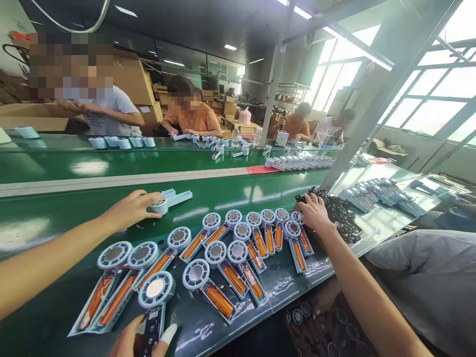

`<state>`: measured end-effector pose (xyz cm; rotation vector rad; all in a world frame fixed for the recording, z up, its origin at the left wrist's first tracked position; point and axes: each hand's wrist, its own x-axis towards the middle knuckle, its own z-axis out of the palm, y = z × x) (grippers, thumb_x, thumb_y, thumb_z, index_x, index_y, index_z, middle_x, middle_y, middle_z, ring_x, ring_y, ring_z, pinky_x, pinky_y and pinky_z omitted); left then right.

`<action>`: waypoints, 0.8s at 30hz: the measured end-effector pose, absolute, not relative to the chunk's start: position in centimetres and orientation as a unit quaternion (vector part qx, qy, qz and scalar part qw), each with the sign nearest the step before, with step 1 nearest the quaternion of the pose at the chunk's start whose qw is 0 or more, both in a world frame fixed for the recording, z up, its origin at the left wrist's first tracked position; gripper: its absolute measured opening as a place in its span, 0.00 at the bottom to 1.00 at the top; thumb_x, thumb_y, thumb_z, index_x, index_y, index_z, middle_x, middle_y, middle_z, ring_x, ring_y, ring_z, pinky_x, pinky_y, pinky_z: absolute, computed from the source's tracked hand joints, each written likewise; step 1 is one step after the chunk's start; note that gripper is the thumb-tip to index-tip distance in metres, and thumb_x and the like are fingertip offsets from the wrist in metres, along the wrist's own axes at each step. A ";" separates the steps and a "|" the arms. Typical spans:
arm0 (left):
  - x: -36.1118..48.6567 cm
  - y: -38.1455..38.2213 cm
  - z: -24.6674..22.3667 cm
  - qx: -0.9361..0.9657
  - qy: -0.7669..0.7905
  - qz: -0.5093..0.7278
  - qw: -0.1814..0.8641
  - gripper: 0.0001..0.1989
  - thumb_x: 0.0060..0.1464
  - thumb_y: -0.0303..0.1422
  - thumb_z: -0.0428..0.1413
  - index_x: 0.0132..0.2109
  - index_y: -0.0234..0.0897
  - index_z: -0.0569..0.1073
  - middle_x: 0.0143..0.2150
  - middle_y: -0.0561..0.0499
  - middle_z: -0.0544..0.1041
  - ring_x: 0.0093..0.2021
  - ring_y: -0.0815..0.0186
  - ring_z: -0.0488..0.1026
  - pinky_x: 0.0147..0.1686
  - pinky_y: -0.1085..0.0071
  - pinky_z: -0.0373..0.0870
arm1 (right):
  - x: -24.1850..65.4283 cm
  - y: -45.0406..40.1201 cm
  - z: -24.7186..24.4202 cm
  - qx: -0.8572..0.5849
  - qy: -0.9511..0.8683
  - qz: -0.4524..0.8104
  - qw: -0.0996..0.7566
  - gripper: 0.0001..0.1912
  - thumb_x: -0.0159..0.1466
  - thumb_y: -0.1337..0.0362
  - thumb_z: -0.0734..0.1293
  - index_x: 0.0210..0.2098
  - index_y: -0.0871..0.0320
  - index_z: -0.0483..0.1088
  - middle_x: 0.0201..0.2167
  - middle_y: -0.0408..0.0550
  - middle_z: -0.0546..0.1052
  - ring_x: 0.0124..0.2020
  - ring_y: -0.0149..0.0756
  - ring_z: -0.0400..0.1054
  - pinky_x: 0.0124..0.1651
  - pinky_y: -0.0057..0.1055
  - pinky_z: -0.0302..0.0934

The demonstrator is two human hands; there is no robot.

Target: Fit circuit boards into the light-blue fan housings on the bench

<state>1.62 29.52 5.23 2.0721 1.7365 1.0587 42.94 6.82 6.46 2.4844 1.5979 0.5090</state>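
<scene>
At the bottom edge, my left hand (pixel 128 341), with a white cot on one finger, grips a light-blue handheld fan body (pixel 156 290). A black circuit board (pixel 151 325) lies along its handle, partly hidden by my fingers. My right hand (pixel 316 213) reaches forward to a heap of black circuit boards (pixel 340 215), its curled fingertips on a board (pixel 299 198) at the heap's left edge. Between my hands lie several more fan bodies (pixel 195 274) with round silver-centred heads and orange batteries (pixel 220 301) in open handles.
From the left, a co-worker's hand (pixel 137 208) touches a light-blue fan part (pixel 159 206) on the green belt (pixel 223 198). A slanted metal post (pixel 357 134) rises beyond my right hand. More fan bodies (pixel 379 191) lie right; several people sit across the belt.
</scene>
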 end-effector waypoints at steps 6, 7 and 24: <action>-3.0 29.4 6.1 0.741 0.556 0.328 0.185 0.13 0.59 0.47 0.56 0.32 0.46 0.78 0.43 0.54 0.83 0.57 0.50 0.76 0.48 0.54 0.78 | 43.9 6.3 5.3 0.783 0.574 0.188 0.148 0.06 0.69 0.67 0.66 0.41 0.62 0.75 0.45 0.52 0.78 0.51 0.44 0.71 0.61 0.50 0.57; -4.6 29.2 6.4 0.733 0.568 0.325 0.186 0.10 0.55 0.47 0.61 0.35 0.48 0.79 0.45 0.52 0.82 0.55 0.49 0.76 0.46 0.54 0.79 | 44.0 6.2 5.2 0.774 0.584 0.189 0.153 0.07 0.69 0.72 0.64 0.38 0.63 0.76 0.42 0.55 0.79 0.50 0.45 0.72 0.62 0.50 0.54; -4.7 2.2 -2.8 0.737 0.524 0.415 0.101 0.10 0.64 0.38 0.52 0.48 0.42 0.74 0.43 0.47 0.78 0.24 0.68 0.71 0.30 0.72 0.73 | 43.9 6.1 5.2 0.778 0.552 0.299 0.032 0.14 0.66 0.75 0.60 0.43 0.66 0.78 0.35 0.62 0.80 0.39 0.49 0.74 0.53 0.45 0.56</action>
